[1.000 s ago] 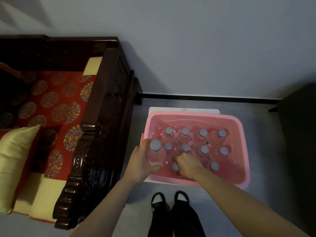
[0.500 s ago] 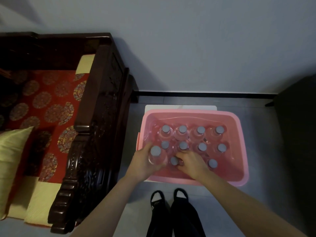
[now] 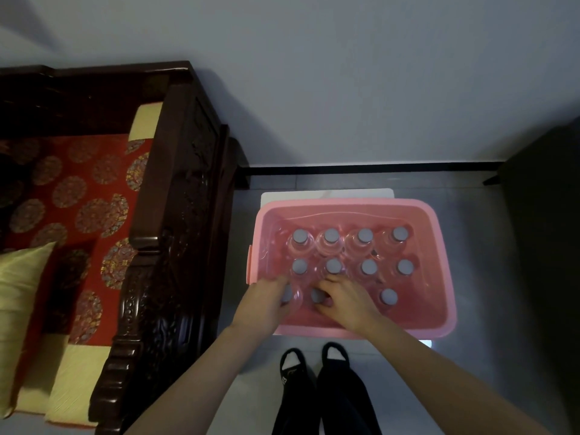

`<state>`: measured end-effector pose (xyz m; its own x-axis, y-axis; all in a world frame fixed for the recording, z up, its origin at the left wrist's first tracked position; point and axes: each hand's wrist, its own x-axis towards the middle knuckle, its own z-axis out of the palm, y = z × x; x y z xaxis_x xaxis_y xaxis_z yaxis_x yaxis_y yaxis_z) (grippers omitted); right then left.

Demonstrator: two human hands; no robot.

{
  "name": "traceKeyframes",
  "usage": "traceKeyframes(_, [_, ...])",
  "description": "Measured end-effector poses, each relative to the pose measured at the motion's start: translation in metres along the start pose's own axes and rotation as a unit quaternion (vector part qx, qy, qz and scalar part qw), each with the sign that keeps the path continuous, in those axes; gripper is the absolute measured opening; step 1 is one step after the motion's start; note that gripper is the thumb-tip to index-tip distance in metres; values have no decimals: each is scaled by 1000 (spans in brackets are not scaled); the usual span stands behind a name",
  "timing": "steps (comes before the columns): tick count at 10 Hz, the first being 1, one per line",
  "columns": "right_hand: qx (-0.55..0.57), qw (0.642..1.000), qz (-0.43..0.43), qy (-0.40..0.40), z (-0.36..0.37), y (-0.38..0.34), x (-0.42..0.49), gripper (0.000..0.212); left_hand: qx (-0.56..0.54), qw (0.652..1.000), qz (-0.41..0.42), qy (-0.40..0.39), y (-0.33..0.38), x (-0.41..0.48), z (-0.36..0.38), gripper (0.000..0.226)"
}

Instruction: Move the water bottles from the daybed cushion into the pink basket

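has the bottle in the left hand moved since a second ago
Yes. The bottle in the left hand has dropped from above the pink basket's near-left rim down inside it.

No legible text, brand or number anywhere in frame. Water bottles (image 3: 331, 243) in pink basket (image 3: 439, 246): plain grey caps, no labels readable. Small white mark on left shoe (image 3: 290, 372), too blurred to read. Daybed cushion (image 3: 78, 196): medallion pattern only, no lettering.
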<state>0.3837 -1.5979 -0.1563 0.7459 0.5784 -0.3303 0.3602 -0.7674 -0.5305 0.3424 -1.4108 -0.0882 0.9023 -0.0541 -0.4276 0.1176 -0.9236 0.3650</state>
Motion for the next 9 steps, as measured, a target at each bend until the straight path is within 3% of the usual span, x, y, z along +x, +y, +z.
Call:
traceKeyframes(3, [3,999,39,0,-2,0,1,24,84,994,-8,-75,-1,23,18,22])
traceKeyframes(7, [18,999,46,-7,-7,0,-3,30,100,989,1,-109,-6,40,31,28])
traceKeyframes(8, [17,999,48,-16,-10,-3,-5,36,107,984,-5,-145,-5,38,25,32])
traceKeyframes(9, [13,998,58,-18,-37,-9,-12,39,76,989,11,-128,2,36,-8,37])
